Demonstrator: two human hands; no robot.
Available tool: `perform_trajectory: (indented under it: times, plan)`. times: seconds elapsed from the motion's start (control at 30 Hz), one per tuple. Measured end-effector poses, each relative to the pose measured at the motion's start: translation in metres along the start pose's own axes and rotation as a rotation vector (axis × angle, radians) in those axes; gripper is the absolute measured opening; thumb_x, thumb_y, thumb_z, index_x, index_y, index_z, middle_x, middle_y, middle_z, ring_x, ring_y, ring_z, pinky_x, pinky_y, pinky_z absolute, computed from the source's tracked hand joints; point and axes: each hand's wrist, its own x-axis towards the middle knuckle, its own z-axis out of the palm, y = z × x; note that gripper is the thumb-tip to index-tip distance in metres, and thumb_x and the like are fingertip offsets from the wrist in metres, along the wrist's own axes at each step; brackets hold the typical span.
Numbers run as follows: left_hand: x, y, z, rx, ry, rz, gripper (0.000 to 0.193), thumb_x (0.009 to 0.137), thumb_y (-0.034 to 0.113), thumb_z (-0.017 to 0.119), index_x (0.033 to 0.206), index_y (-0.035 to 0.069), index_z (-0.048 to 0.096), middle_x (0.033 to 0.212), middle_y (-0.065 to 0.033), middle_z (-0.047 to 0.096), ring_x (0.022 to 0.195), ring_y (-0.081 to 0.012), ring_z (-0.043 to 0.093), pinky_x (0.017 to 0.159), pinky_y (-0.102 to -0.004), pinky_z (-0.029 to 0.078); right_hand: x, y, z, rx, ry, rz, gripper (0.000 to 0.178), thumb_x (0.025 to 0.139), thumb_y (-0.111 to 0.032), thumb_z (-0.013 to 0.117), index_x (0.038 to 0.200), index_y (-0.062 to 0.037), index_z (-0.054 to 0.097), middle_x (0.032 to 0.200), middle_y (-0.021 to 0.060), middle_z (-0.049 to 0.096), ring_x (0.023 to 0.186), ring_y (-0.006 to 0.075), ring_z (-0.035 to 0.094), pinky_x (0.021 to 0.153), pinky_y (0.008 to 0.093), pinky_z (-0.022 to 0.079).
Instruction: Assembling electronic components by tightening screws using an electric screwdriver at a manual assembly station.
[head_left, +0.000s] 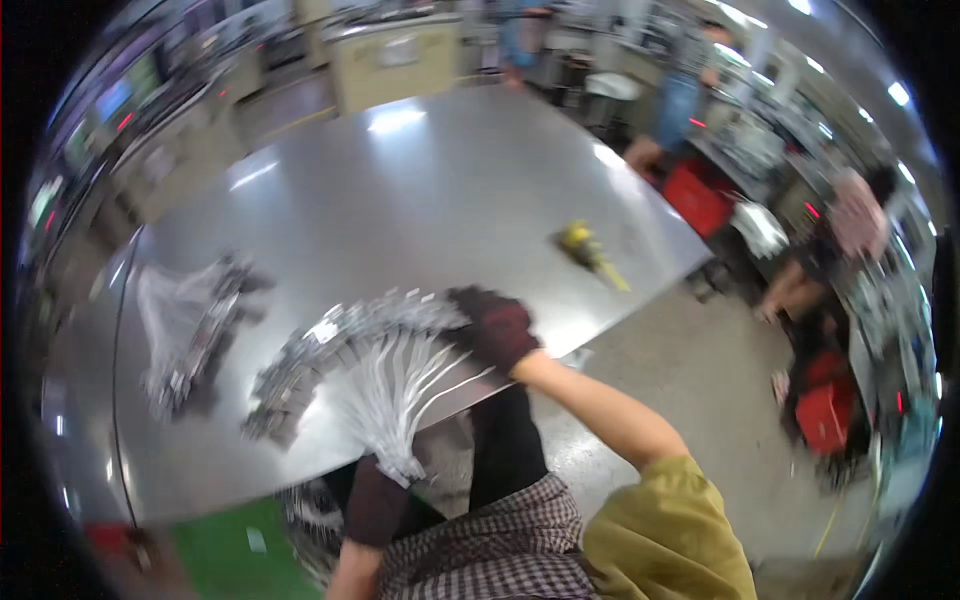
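Note:
A fan of thin white cables (pixel 385 375) spreads over the near edge of the metal table, with silvery connector ends (pixel 345 325) laid out in an arc. Low at the table edge, my left hand (pixel 378 505), in a dark glove, is closed round the gathered end of these cables. My right hand (pixel 497 328), in a dark and maroon glove, touches the right end of the arc; its fingers are blurred and partly hidden. To the left lies a second bundle of clear-white cables (pixel 180 310) with similar connectors.
The shiny metal table (pixel 390 200) stretches away ahead. A yellow tool-like object (pixel 590 250) lies on its right side. Red bins (pixel 700 197) stand off to the right, where people sit or stand at benches. A beige cabinet (pixel 395 65) stands beyond the far edge.

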Motion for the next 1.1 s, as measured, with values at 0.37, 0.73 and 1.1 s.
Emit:
perform_trajectory:
  times: [0.37, 0.73, 1.1]
  plan:
    - [0.055, 0.014, -0.009, -2.028, -0.226, -0.465, 0.023, 0.084, 0.018, 0.050, 0.094, -0.003, 0.051, 0.060, -0.0004, 0.050, 0.051, -0.0114, 0.049, 0.047, -0.0244, 0.043, -0.002, -0.027, -0.005, -0.253, -0.093, -0.005, 0.053, 0.067, -0.040, 0.067, 0.109, -0.0102, 0.054, 0.099, 0.0117, 0.058, 0.080, 0.0311, 0.059, 0.066, 0.0377, 0.048]
    - [0.004, 0.036, 0.018, -1.925, 0.002, -0.588, 0.017, 0.086, 0.018, 0.051, 0.086, 0.001, 0.053, 0.062, 0.0016, 0.048, 0.055, -0.0057, 0.046, 0.047, -0.0167, 0.034, 0.090, -0.175, 0.062, 0.051, -0.451, -0.710, 0.084, 0.060, -0.045, 0.071, 0.128, -0.0114, 0.036, 0.132, 0.0179, 0.033, 0.120, 0.0336, 0.035, 0.096, 0.0408, 0.034]
    - [-0.003, 0.018, 0.003, -2.284, -0.042, -0.227, 0.023, 0.084, 0.015, 0.046, 0.097, -0.001, 0.057, 0.087, -0.0096, 0.062, 0.075, -0.0168, 0.060, 0.068, -0.0276, 0.049, 0.093, -0.209, 0.116, 0.026, -0.838, -0.758, 0.067, 0.065, -0.048, 0.065, 0.121, -0.0172, 0.045, 0.114, 0.0144, 0.052, 0.102, 0.0299, 0.052, 0.086, 0.0414, 0.042]
